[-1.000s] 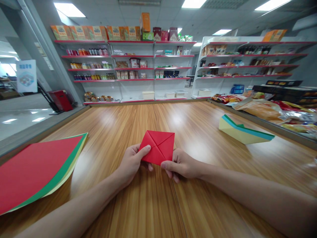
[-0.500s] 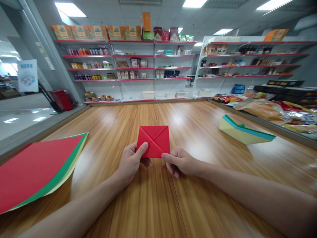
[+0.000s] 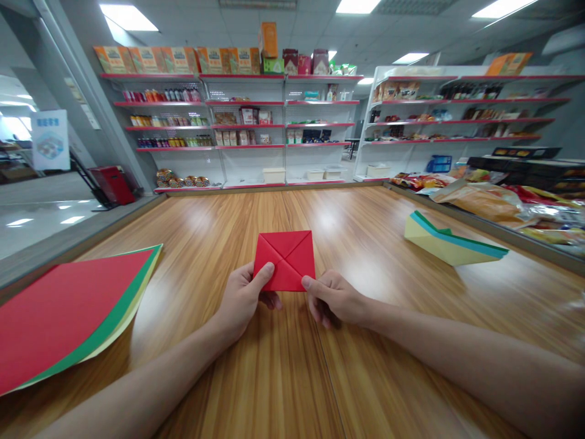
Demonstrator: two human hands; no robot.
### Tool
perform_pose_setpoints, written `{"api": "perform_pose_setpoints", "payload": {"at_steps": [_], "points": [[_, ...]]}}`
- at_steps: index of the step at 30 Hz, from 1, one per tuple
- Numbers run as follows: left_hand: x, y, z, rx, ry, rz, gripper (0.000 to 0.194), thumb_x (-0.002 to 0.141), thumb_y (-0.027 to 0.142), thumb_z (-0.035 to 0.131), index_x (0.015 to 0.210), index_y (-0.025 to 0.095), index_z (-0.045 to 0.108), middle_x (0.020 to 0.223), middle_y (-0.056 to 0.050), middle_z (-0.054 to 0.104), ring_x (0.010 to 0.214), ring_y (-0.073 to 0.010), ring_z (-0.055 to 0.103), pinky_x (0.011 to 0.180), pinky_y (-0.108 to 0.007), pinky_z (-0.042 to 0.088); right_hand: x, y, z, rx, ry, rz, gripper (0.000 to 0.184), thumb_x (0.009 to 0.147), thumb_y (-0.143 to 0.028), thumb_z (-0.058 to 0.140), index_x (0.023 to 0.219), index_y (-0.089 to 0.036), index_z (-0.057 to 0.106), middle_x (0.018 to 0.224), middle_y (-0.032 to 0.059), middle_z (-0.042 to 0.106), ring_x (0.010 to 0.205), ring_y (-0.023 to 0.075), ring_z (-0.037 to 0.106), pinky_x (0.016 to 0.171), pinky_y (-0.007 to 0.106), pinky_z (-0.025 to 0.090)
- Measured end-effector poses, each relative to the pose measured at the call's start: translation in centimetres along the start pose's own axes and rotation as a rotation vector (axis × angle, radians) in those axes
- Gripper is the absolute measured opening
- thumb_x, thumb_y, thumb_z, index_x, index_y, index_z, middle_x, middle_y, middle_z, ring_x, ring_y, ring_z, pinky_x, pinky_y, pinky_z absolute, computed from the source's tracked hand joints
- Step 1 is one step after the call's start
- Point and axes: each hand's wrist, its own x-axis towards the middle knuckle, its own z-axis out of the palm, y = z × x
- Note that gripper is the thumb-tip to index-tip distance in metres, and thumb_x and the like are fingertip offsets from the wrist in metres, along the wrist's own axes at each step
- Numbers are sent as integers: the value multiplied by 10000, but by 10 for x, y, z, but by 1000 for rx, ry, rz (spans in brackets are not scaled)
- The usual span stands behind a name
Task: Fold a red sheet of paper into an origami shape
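A folded red paper square [image 3: 287, 253] with creases crossing in an X is held up just above the wooden table [image 3: 219, 231]. My left hand [image 3: 247, 296] is closed on its lower left side, thumb on the front face and fingers behind. At the lower right corner, my right hand [image 3: 333, 296] pinches the paper between thumb and curled fingers. The fingers behind the paper are partly hidden.
On the left lies a stack of red, green and pale yellow paper sheets [image 3: 77, 311]. A folded paper boat [image 3: 450, 244] in yellow, blue and green rests on the right. Snack packets [image 3: 489, 204] lie beyond the table's right edge; stocked shelves [image 3: 249, 125] stand behind.
The red paper has shifted very slightly to the right. My right thumb has moved up a little at the lower right corner. Both hands keep their hold.
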Motion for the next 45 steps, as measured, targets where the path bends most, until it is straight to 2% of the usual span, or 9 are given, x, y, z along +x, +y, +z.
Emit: {"api": "perform_pose_setpoints", "payload": {"at_steps": [4,8,16,23,32,39,45], "points": [[0,0,0,-5,-5,-8,333,824,452,600,765,129,552,556,-9,599,413,-136,579,408,-220,438,2,1,0,105,29,-21,767,879,-679,223,538,-100,593,414,38,523,322,87,471,323,178,304],[0,1,1,8,-13,3,325,836,439,593,762,126,549,550,-5,591,415,-133,580,410,-216,438,3,3,-1,148,25,-27,762,869,-690,238,546,-96,591,452,48,542,348,97,495,342,190,327],[-1,1,1,30,-38,11,305,867,414,564,784,121,548,590,-20,613,433,-133,587,414,-217,446,3,5,-4,56,-70,18,656,857,-646,384,569,-100,606,431,22,535,319,71,441,320,174,273],[-1,2,2,48,-30,12,310,858,415,575,789,113,552,561,-16,603,423,-132,580,409,-213,444,1,-5,-2,-97,-36,-27,564,869,-552,448,534,-117,575,390,1,510,307,63,402,322,172,280],[-2,2,1,45,-39,21,303,860,404,577,785,113,543,568,-30,622,430,-138,591,410,-214,444,0,-5,0,-123,-34,-38,511,881,-526,434,602,-122,579,416,-5,520,346,75,436,373,184,326],[-1,-1,0,48,-13,43,300,862,407,575,784,119,545,587,-24,615,421,-135,581,407,-225,450,2,1,-6,16,-113,-34,551,881,-537,390,641,-98,621,435,19,541,347,81,433,366,191,287],[0,-3,-1,33,5,44,302,862,413,573,777,124,542,559,-13,600,411,-139,581,396,-223,443,2,3,-10,155,-131,-122,362,752,-352,431,644,-78,643,472,42,560,383,114,488,383,211,323]]}}
